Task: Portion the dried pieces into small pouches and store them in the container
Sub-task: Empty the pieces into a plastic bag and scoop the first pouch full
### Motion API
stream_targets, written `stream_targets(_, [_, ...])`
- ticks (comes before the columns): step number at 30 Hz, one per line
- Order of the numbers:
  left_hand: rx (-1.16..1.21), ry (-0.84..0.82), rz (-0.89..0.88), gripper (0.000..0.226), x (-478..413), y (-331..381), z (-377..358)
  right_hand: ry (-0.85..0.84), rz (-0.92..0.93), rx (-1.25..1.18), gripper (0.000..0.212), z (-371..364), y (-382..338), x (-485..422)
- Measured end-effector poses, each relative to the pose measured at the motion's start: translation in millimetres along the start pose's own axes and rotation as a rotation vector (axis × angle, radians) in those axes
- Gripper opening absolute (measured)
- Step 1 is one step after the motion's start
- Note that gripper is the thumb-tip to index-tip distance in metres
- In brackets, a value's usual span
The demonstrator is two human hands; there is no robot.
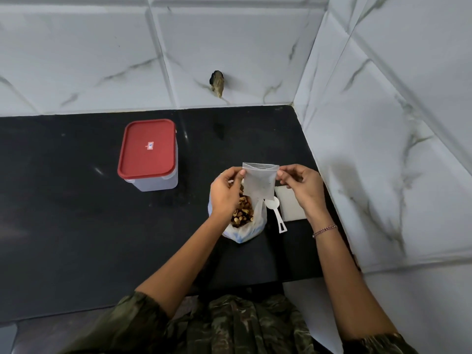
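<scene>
Over the black counter at mid-frame, left hand and right hand pinch the top corners of the upright pouch above the open bag of dried pieces, spoon nearer the right.

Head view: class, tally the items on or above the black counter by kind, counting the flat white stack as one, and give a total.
Red-lidded container: 1
Open bag of dried pieces: 1
White scoop: 1
Small clear pouch, pinched by left hand and right hand: 1
Flat white stack: 1
Total: 5
</scene>
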State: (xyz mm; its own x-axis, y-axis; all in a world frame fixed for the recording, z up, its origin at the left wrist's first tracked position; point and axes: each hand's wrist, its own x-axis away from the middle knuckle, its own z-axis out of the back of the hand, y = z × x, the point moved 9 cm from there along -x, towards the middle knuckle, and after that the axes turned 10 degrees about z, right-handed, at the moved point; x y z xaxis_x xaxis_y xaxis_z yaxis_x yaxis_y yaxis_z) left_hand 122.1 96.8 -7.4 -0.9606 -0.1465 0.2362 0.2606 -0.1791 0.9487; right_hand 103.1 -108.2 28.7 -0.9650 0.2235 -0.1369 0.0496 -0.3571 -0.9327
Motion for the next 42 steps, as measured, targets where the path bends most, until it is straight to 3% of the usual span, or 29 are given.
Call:
stream_targets(8, [0.006,-0.021,-0.162,0.016,8.2,18.9,26.9,-0.049,0.118,0.062,0.005,-32.5,-32.7,12.8])
stream_targets(12, [0.022,-0.045,-0.166,0.023,11.4,17.7,33.5,0.019,0.146,0.05,0.005,-45.4,-46.2,24.1])
stream_targets(13, [0.019,-0.083,-0.154,0.029,10.7,13.8,33.0,0.053,0.151,0.036,0.005,-46.5,-48.9,26.8])
stream_targets(16, [-0.124,-0.164,-0.172,0.077,12.9,3.3,28.6,0.092,0.138,-0.008,0.003,-54.4,-55.0,34.6])
stream_targets(19, [-0.182,-0.119,-0.189,0.101,18.8,2.2,31.7,0.036,0.129,-0.024,0.005,-70.5,-59.2,43.4])
stream_targets(24, [-0.15,0.014,-0.214,0.092,17.7,-0.1,50.1,-0.062,0.278,0.167,0.021,-84.2,-80.2,55.2])
stream_targets(27, [-0.161,0.044,-0.229,0.081,19.3,-0.9,56.8,-0.065,0.522,0.461,0.023,-89.7,-104.2,60.6])
stream_targets(30, [-0.214,0.065,-0.269,0.075,21.7,-0.1,60.0,-0.088,0.608,0.736,0.03,-102.1,-115.5,57.5])
stream_targets(33, [-0.272,0.079,-0.335,0.076,26.7,2.7,59.3,-0.138,0.57,0.907,0.033,-111.9,-114.8,52.9])
stream_targets(35, [-0.306,0.101,-0.34,0.078,29.1,3.2,61.1,-0.16,0.504,0.879,0.031,-113.2,-111.0,50.0])
stream_targets(40, [-0.335,0.114,-0.334,0.074,26.4,-2.4,68.5,-0.287,0.135,0.371,0.035,-119.0,-82.2,38.8])
stream_targets(42, [-0.341,0.124,-0.335,0.072,24.6,-3.7,70.7,-0.322,0.063,0.274,0.044,-119.2,-80.6,39.5])
